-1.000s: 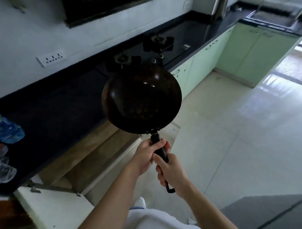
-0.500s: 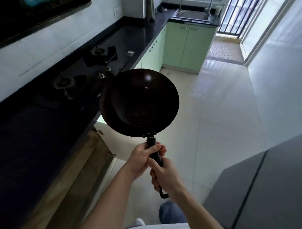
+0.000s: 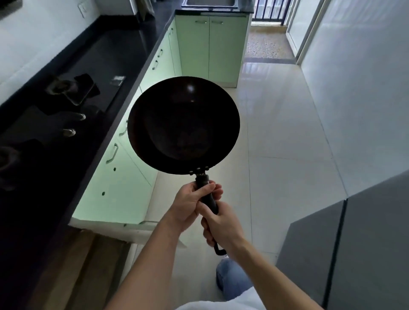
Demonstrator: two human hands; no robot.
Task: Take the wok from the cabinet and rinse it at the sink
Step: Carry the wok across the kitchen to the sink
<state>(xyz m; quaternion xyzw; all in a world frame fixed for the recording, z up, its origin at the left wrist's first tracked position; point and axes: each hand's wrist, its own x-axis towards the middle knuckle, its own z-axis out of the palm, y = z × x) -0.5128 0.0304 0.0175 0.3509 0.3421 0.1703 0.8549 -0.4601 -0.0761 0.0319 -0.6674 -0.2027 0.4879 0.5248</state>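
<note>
Probably heavy and stiff, the round black metal wok (image 3: 183,126) hangs over the pale tiled floor (image 3: 281,137), far from the sink (image 3: 208,3); left grip (image 3: 188,204) and right grip (image 3: 222,228) both clamp its black stick handle (image 3: 205,190), the sensible hold.

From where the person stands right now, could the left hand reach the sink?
Probably not. The sink sits far ahead, across a long stretch of floor, and the left hand grips the wok handle together with the right hand.
</note>
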